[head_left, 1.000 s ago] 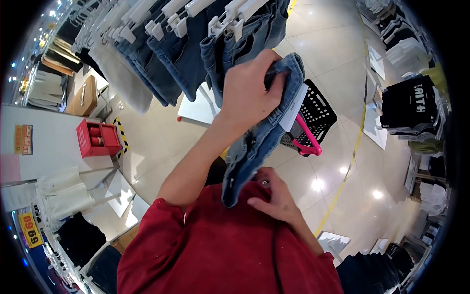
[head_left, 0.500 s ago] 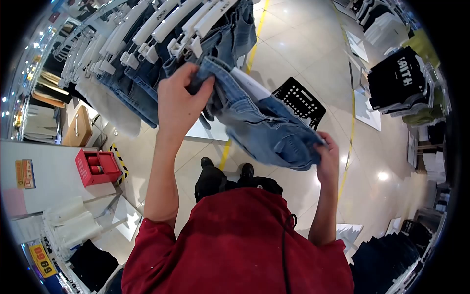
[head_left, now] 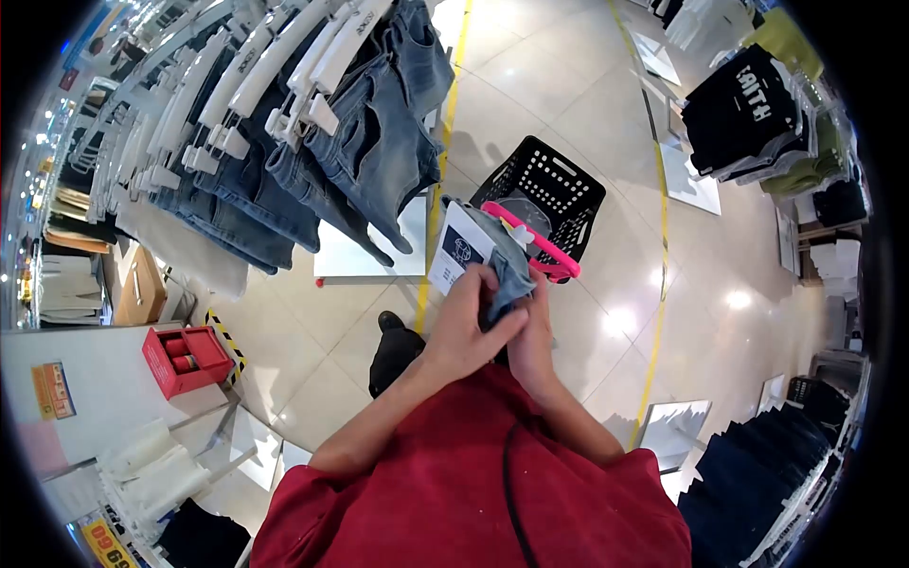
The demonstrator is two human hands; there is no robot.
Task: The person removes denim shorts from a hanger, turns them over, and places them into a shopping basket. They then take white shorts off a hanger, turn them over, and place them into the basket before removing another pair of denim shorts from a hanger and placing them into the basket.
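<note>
Close to my chest, both hands grip a folded pair of blue denim shorts [head_left: 514, 270]. My left hand [head_left: 471, 322] has its fingers closed on the bundle's near left side. On the other side, my right hand [head_left: 532, 331] is wrapped round the folded cloth, partly behind the left fingers. A white card tag [head_left: 460, 252] with a dark printed panel hangs out at the left of the shorts. Just beyond them, a black shopping basket [head_left: 579, 185] with a pink handle [head_left: 535, 241] stands on the floor, its near part hidden by the shorts.
At upper left, a rack holds denim bottoms [head_left: 374, 114] on white hangers [head_left: 248, 66]. A low white board [head_left: 369, 251] lies beneath. Black printed T-shirts [head_left: 739, 109] hang at right, dark garments [head_left: 757, 473] at lower right. A red box [head_left: 187, 360] is at left.
The shorts, stretched out between my spread hands before, are now folded small near my body. My hands have come together, and the basket's pink handle now shows.
</note>
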